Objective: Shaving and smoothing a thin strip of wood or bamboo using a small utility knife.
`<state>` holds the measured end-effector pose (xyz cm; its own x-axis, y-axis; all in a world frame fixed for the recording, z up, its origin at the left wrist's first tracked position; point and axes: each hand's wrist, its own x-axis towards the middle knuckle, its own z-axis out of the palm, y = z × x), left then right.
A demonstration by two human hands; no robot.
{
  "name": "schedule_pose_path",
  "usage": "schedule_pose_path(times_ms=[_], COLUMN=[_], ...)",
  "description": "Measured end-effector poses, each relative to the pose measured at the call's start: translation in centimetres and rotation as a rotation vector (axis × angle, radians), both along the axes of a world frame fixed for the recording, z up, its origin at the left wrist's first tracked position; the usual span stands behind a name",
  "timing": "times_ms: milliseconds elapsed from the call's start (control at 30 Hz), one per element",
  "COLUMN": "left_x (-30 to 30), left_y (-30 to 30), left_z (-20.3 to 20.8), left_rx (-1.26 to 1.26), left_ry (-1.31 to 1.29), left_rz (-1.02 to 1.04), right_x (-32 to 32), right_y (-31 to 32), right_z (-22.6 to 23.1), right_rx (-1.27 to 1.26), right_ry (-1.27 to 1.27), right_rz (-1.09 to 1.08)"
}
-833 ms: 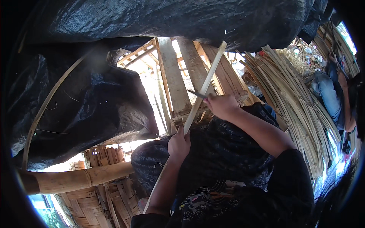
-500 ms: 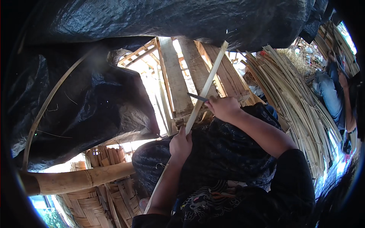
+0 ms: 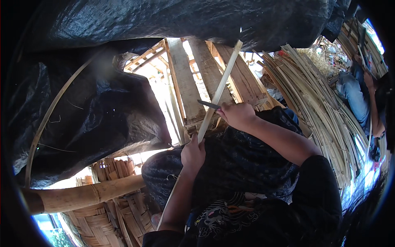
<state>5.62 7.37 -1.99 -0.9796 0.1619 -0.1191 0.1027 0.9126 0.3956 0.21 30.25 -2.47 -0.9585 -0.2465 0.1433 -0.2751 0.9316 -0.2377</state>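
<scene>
A long pale bamboo strip [image 3: 222, 83] slants up and away over my lap, its far end near the dark sheeting. My left hand [image 3: 193, 153] is closed round its lower part, and a thin tail of the strip runs back along my forearm. In my right hand [image 3: 238, 115] is a knife, gripped with the fist closed; its handle is hidden by my fingers. The dark knife blade [image 3: 208, 104] points left and lies across the strip, a little way above my left hand.
Wooden planks [image 3: 184, 78] stand ahead. Many split bamboo strips [image 3: 312, 103] lie piled at the right, with a person in jeans [image 3: 354, 96] beyond. Dark plastic sheeting [image 3: 94, 111] hangs left and above. A thick bamboo pole [image 3: 90, 194] crosses the lower left over woven bamboo [image 3: 92, 224].
Both hands keep their grips. The view has shifted slightly, and the right hand with the knife sits a little further left. The strip stays slanted between them.
</scene>
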Motion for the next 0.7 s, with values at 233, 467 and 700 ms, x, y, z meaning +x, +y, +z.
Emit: schedule_pose_path(times_ms=[233, 467, 700], left_x=[0.2, 0.1, 0.0], left_y=[-0.2, -0.7, -0.3], left_z=[0.2, -0.3, -0.1], left_rx=[-0.021, -0.023, -0.038], left_ry=[-0.018, -0.027, -0.052], left_rz=[-0.001, -0.011, -0.001], right_x=[-0.7, -1.1, -1.5], right_y=[0.2, 0.6, 0.7], right_z=[2.0, 1.9, 1.6], right_rx=[-0.01, 0.004, -0.017], right_ry=[-0.193, -0.186, -0.179], right_rz=[-0.071, -0.099, -0.157])
